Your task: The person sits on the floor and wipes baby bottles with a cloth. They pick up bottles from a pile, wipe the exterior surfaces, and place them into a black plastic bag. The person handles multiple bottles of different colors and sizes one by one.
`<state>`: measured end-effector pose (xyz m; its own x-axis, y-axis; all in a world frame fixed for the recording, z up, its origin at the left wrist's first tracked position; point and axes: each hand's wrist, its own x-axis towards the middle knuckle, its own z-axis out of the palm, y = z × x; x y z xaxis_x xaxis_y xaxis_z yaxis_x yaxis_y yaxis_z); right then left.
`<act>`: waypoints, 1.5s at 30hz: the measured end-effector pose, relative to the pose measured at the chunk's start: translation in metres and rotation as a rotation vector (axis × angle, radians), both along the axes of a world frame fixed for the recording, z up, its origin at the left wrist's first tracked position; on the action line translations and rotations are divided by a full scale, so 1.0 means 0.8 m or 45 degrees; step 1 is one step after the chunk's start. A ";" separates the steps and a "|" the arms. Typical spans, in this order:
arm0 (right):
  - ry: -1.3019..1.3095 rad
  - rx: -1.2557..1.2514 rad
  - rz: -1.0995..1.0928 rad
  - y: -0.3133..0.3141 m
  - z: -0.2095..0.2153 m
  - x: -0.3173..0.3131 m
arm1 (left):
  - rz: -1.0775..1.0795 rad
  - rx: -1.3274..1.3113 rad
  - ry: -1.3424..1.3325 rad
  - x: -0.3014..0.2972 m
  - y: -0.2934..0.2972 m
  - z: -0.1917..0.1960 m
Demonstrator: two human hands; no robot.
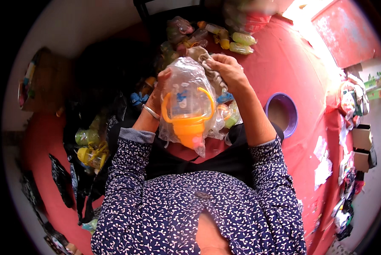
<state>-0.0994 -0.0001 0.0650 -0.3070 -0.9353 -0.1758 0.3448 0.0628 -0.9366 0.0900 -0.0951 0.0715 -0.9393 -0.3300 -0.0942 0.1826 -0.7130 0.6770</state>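
In front of my body, a clear baby bottle [189,126] with two orange handles and an orange top hangs tilted, its orange end toward me. A clear plastic bag [187,66] surrounds it. My left hand [158,91] is closed on the bagged bottle's left side. A beige cloth [198,54] is pinched in my right hand [228,71], beside the bag's far right edge. The cloth touches or lies very near the bag; I cannot tell which. Part of the left hand's fingers is hidden behind the bag.
Several bottles [243,39] with green and yellow parts lie at the far side on the red floor covering [258,68]. A purple basin [296,114] stands to the right. At the left, black plastic bags lie near a yellow-topped bottle [85,156] and a cardboard box [50,80].
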 end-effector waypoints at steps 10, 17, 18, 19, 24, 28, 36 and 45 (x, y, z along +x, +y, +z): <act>-0.035 -0.087 -0.034 0.011 0.034 0.044 | 0.137 0.130 -0.017 -0.011 -0.016 -0.005; -0.568 -0.110 -0.118 0.038 0.037 -0.019 | 0.381 0.169 0.007 -0.009 -0.044 -0.015; -0.447 -0.030 -0.313 0.038 0.032 -0.023 | 0.455 0.192 0.031 -0.011 -0.050 -0.021; -0.330 0.037 -0.164 0.042 0.022 -0.036 | 0.569 0.143 0.018 -0.010 -0.054 -0.027; 0.992 -0.072 -0.118 0.037 0.016 0.009 | 0.896 -0.002 -0.138 -0.011 -0.057 -0.040; 1.794 -0.022 -0.271 0.035 0.043 0.048 | 0.728 0.096 -0.141 -0.011 -0.047 -0.036; 1.777 -0.091 -0.298 0.033 0.037 0.027 | 0.724 -0.111 -0.315 -0.011 -0.028 -0.007; 0.001 0.077 -0.221 0.038 0.046 0.003 | 1.195 -1.161 -0.350 -0.007 -0.058 -0.008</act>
